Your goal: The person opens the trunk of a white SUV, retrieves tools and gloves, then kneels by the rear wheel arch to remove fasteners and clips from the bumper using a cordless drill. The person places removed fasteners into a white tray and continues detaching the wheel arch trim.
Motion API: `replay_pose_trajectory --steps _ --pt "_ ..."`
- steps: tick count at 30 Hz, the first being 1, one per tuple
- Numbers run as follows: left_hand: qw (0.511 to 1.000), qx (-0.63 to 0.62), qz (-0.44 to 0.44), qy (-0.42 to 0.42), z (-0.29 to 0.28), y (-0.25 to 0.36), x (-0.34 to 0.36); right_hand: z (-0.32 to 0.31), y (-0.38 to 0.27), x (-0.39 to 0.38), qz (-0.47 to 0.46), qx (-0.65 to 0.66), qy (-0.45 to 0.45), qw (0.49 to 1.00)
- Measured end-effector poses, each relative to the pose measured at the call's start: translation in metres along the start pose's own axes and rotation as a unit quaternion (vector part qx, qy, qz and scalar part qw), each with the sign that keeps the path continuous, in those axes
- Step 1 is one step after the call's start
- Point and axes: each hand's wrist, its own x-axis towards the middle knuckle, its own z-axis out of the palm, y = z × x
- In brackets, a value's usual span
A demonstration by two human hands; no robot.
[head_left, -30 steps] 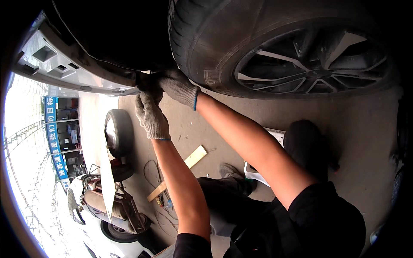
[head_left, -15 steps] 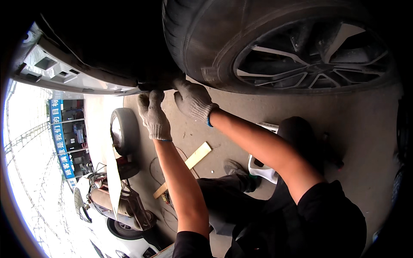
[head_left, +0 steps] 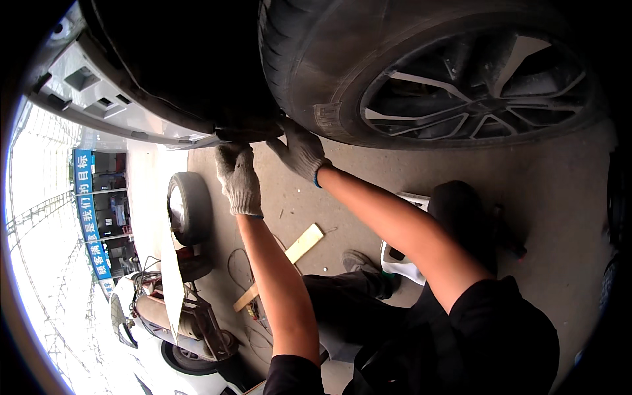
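Both my hands wear knitted pale gloves and reach up to the underside of a car, by the lower edge of a dark wheel arch. My left hand [head_left: 237, 179] is closed, its fingers curled at a dark part [head_left: 249, 130] where the white body panel [head_left: 141, 118] ends. What it pinches is hidden. Close by on the right, my right hand [head_left: 299, 151] has its thumb apart from its stretched fingers, which touch the dark part's right end beside the tyre [head_left: 316, 72]. Shadow hides the inside of the arch.
The alloy wheel [head_left: 484, 105] fills the upper right. On the concrete floor lie a wooden board [head_left: 304, 242] and cables. A loose wheel [head_left: 189, 207] and a motor scooter [head_left: 174, 316] stand at left. A white stool [head_left: 400, 266] is by my leg.
My right hand has turned, its fingers now stretching up against the dark part with the thumb apart. The left hand stays near the same place, slightly lower. The view has shifted a little.
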Motion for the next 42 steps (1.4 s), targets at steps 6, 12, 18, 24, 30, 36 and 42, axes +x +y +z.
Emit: replay_pose_trajectory --steps 6,12,18,24,30,36,42 --pt "1.0 -0.01 0.023 -0.011 -0.004 -0.018 0.01 0.015 0.008 0.022 -0.016 -0.015 -0.017 1.0" --pt "0.999 -0.032 -0.017 -0.018 0.002 -0.029 0.01 0.034 0.012 0.019 -0.081 -0.221 0.047 0.971" --pt "0.998 -0.064 -0.006 -0.016 0.004 -0.034 0.01 0.048 0.021 0.011 0.033 -0.171 0.053 0.983" --pt "0.996 -0.093 0.006 -0.008 0.007 -0.041 0.008 0.064 0.048 0.005 -0.058 -0.167 0.16 0.971" --pt "0.995 -0.086 0.04 0.014 0.008 -0.054 0.009 0.066 0.059 0.008 -0.08 -0.259 0.093 0.958" --pt "0.991 -0.07 0.102 0.042 0.013 -0.069 0.014 0.063 0.056 0.018 -0.105 -0.199 0.101 0.969" --pt "0.986 -0.085 0.13 0.052 0.019 -0.085 0.021 0.046 0.053 0.018 -0.052 -0.151 0.022 0.987"
